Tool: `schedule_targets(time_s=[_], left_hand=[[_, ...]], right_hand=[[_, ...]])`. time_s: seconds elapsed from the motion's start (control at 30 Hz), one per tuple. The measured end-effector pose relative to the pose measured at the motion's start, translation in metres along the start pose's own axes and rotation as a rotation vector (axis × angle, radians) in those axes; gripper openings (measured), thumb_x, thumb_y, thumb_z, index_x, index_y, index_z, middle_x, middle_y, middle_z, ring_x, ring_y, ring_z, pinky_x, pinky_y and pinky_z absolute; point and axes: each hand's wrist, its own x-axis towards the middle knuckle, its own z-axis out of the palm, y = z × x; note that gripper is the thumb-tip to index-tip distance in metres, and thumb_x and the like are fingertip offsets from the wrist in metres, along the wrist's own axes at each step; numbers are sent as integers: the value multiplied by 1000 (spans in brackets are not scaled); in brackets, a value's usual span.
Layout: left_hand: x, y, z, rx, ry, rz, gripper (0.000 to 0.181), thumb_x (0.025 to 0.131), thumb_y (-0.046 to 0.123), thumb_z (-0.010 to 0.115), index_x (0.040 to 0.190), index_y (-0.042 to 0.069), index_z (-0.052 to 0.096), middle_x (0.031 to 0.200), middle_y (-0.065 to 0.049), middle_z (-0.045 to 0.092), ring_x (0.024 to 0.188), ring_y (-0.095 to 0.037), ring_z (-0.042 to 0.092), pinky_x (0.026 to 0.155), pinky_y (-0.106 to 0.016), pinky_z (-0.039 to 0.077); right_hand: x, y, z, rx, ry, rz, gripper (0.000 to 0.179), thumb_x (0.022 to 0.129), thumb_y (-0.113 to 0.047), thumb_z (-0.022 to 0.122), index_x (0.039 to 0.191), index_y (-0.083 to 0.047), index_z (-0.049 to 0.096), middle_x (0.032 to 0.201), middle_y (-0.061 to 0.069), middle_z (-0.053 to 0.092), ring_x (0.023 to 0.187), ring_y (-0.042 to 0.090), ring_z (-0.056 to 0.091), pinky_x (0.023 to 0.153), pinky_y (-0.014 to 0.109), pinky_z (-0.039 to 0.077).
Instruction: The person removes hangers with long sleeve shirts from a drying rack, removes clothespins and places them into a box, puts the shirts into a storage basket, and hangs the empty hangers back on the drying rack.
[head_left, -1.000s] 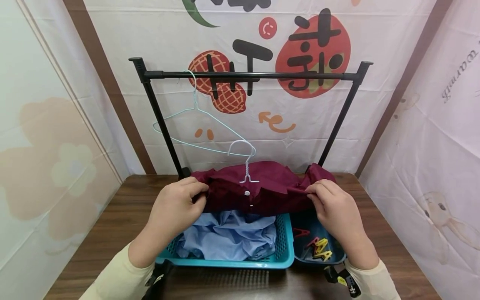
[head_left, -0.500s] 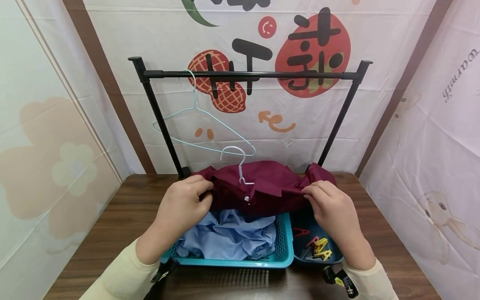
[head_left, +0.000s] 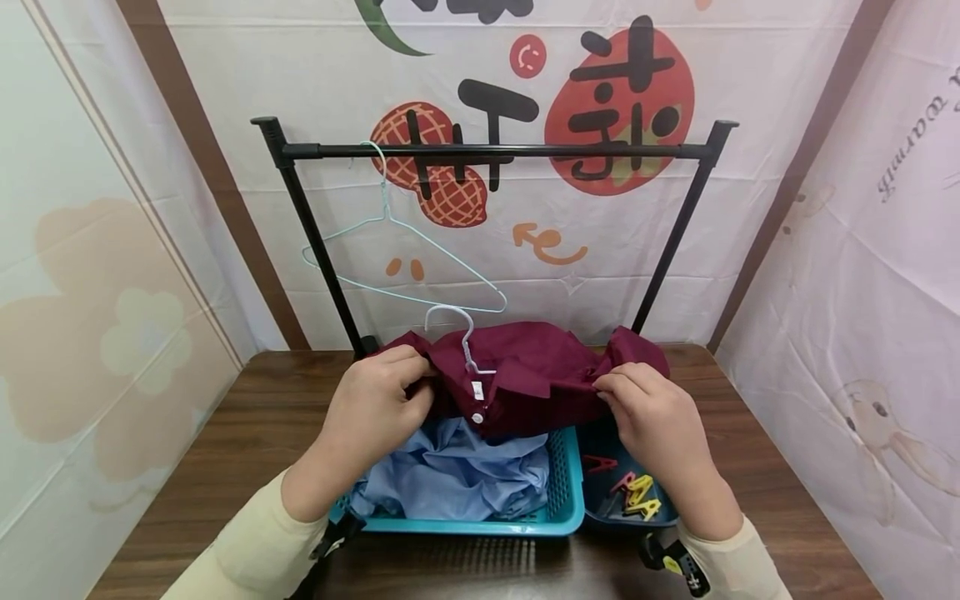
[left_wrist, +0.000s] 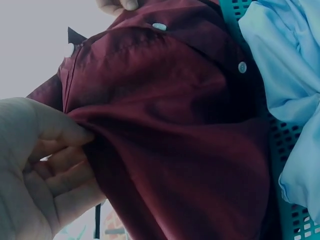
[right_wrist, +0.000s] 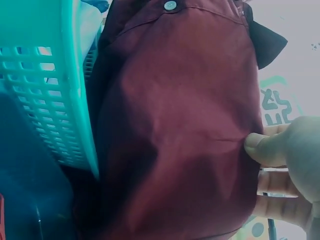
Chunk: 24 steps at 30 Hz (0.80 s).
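Observation:
A dark red buttoned shirt [head_left: 536, 354] is held up over the back of the turquoise basket [head_left: 480, 527]. At its left shoulder my left hand [head_left: 378, 408] pinches the cloth between thumb and fingers, as the left wrist view shows with the hand [left_wrist: 45, 160] at the fabric's edge. My right hand [head_left: 656, 417] pinches the opposite shoulder; in the right wrist view its thumb [right_wrist: 257, 145] presses on the cloth. From the collar rises the hook of a white hanger [head_left: 467, 337], tilted left, the rest of it hidden inside the shirt. White buttons [left_wrist: 159, 26] run down the front.
Crumpled light blue cloth [head_left: 457, 475] lies in the basket. Right of it a dark blue bin [head_left: 600, 521] holds red and yellow clips [head_left: 639, 498]. Behind stands a black rack [head_left: 487, 151] with a pale blue hanger [head_left: 405, 223] on its bar.
The white hanger's hook has tipped and shifted left and down. My left hand has moved a little right along the shirt, and my right hand slightly left, drawing them closer together.

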Motion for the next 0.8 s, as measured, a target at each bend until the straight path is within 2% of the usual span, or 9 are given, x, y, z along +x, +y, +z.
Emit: schedule_targets(time_s=[0.23,0.37,0.5,0.63,0.8], left_hand=[[-2,-5,0,-9,-40,-21,14,84,5,72,76,17,71,76,8,62,64,-6,50,58,-26,48],[-4,-6,2,-15,-50,-19,15,84,6,72,75,17,70,75,9,61,64,-6,49,58,-25,47],[-5,-6,4,-21,-59,-10,15,85,6,71,76,18,70,75,10,60,65,-5,49,59,-26,47],[-4,-6,6,-16,-61,1,15,84,6,71,77,19,70,76,10,60,65,-5,49,60,-26,47],[-4,-6,6,1,-47,25,15,84,6,70,76,19,69,75,10,60,65,-5,49,59,-27,46]], right_hand=[[3,-1,-2,62,-49,45,24,82,1,83,99,-12,73,98,-1,70,90,14,62,79,33,56],[4,-2,-8,135,-89,91,21,85,-6,83,100,-16,73,101,-6,69,94,9,60,80,26,51],[8,-5,-14,247,-121,142,22,88,-14,82,107,-20,73,107,-9,68,96,6,59,80,22,49],[23,-12,-18,342,-153,169,23,93,-19,77,115,-25,71,112,-11,69,99,4,60,81,24,52],[53,-24,-22,344,-187,134,24,96,-24,74,120,-22,71,115,-8,69,107,7,62,86,34,55]])
